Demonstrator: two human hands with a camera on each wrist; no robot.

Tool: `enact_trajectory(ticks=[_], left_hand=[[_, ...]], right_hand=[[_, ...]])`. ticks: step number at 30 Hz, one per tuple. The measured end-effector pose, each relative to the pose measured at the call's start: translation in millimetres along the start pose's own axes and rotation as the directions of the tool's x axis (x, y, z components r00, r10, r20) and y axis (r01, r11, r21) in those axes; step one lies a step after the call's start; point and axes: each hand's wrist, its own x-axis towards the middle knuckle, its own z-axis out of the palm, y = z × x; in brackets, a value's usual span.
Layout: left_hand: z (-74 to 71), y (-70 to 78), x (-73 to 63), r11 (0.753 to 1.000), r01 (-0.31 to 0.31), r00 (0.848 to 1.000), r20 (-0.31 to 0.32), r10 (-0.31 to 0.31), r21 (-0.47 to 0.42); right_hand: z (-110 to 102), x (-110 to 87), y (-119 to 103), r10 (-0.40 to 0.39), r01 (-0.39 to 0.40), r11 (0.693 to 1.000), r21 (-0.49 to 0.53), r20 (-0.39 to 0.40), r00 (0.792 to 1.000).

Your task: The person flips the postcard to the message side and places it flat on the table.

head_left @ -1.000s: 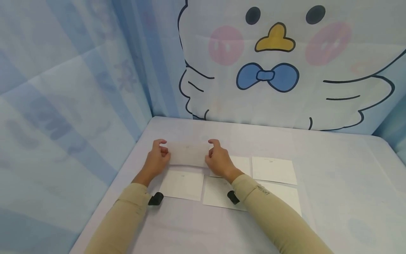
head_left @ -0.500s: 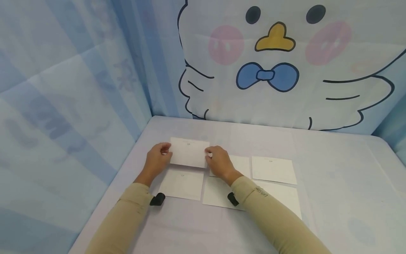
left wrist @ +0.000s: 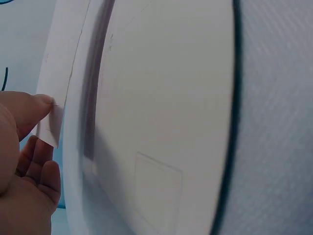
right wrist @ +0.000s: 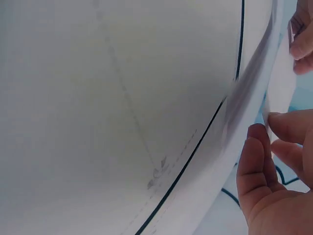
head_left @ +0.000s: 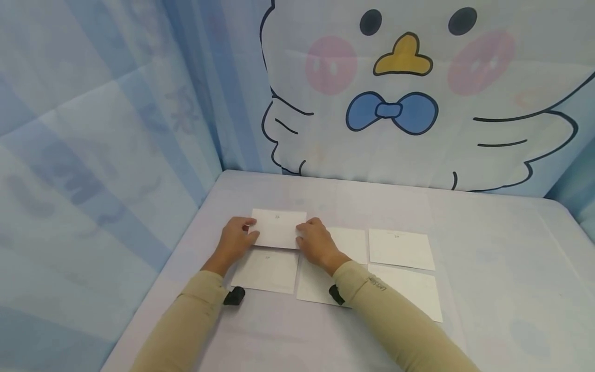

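A white rectangular card with a small dark mark near its far edge is held between both hands at the back left of the table. My left hand pinches its left edge, thumb on the near face in the left wrist view, where the card shows as a tilted strip. At the opposite edge, my right hand pinches it between thumb and fingers, as the right wrist view also shows. The held card's near edge lies close over the far edge of another white card in the front row.
More white cards lie in two rows: one behind the right hand, a back right card, a front middle card and a front right card. A pale cloth covers the table. Printed curtains hang at the left and back.
The card was tipped up, then swung down flatter and drew slightly toward the person. Both hands came a little nearer with it, still on its two side edges.
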Motion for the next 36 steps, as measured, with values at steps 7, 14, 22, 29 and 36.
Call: enact_trajectory(ticks=[7, 14, 22, 29, 36], left_hand=[[8.0, -4.9, 1.8, 0.997, 0.02, 1.0, 0.022, -0.021, 0.07], [9.4, -2.0, 2.3, 0.996, 0.029, 0.999, 0.042, -0.032, 0.086], [13.1, -3.3, 3.7, 0.993, 0.065, 0.995, 0.073, -0.072, 0.098], [13.1, -1.5, 3.3, 0.988, 0.077, 0.989, 0.117, -0.093, 0.134], [12.1, -1.4, 3.6, 0.984, 0.048, 0.989, 0.128, -0.07, 0.169]], right_hand=[[3.6, 0.0, -2.7, 0.044, -0.043, 0.998, -0.046, 0.024, 0.999], [7.8, 0.0, -3.1, 0.044, -0.035, 0.992, -0.118, 0.076, 0.996], [8.3, 0.7, -3.0, 0.069, -0.054, 0.981, -0.186, 0.074, 0.995], [7.4, 1.6, -3.4, 0.098, -0.075, 0.971, -0.225, 0.092, 0.991], [6.6, 0.9, -5.0, 0.121, -0.098, 0.968, -0.231, 0.089, 0.989]])
